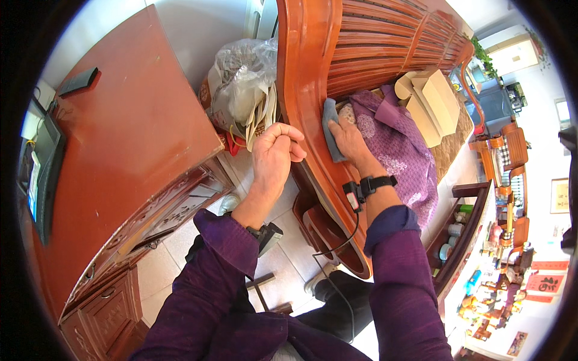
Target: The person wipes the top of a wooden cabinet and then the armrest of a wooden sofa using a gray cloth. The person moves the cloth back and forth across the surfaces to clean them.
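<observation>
My right hand (348, 141) holds a folded grey-blue cloth (332, 131) against the inner side of the wooden bench's armrest (309, 76). My left hand (276, 151) is raised just outside that armrest, its fingers loosely curled with nothing seen in them. A purple patterned cloth (397, 153) lies rumpled on the seat beside my right hand. Behind it on the seat rests an opened cardboard box (429, 106). Both wrists wear straps with small devices, and a cable hangs from the right one.
A reddish wooden cabinet (135, 113) stands on the left, with a remote control (78, 81) and a dark-framed screen (49, 180) on top. Bags with folded paper (244, 85) fill the gap between cabinet and bench. A low table (465, 239) with a shelf of items is at the right.
</observation>
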The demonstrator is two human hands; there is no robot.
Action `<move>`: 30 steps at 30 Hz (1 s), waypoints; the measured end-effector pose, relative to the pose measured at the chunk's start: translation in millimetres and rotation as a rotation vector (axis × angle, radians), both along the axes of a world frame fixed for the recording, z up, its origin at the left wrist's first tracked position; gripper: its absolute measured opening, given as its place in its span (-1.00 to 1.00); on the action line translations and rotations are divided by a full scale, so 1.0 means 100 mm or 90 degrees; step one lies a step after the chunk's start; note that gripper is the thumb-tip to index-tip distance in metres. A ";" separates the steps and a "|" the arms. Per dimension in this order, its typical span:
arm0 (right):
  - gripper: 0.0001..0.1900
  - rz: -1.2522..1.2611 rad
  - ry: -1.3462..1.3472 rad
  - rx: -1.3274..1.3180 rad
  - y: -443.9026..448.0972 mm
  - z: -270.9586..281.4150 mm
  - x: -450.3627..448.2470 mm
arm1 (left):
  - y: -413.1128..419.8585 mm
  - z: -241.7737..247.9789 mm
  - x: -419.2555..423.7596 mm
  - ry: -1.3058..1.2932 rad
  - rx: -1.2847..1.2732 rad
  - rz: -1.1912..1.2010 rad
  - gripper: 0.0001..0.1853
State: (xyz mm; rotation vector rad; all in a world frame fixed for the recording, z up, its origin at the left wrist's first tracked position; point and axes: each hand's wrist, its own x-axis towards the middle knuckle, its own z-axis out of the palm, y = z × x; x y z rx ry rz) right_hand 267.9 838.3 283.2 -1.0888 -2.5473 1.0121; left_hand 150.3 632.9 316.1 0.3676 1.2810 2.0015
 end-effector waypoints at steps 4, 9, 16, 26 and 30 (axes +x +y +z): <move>-0.53 0.018 -0.037 0.051 -0.20 0.00 0.47 | -0.07 0.00 0.02 0.023 -0.019 -0.002 -0.71; -0.51 -0.004 -0.110 0.003 -0.42 0.19 1.13 | -0.13 -0.01 0.00 0.033 -0.047 0.004 -0.71; -0.52 -0.070 -0.173 -0.047 -0.90 0.52 2.16 | -0.18 -0.03 -0.08 0.078 -0.088 -0.035 -0.71; -0.53 -0.154 -0.059 0.058 -1.41 0.48 2.60 | -0.21 0.00 -0.14 0.004 -0.072 -0.007 -0.71; -0.55 -0.026 -0.012 0.272 -1.35 0.34 2.02 | -0.20 0.01 -0.15 -0.008 -0.066 -0.007 -0.71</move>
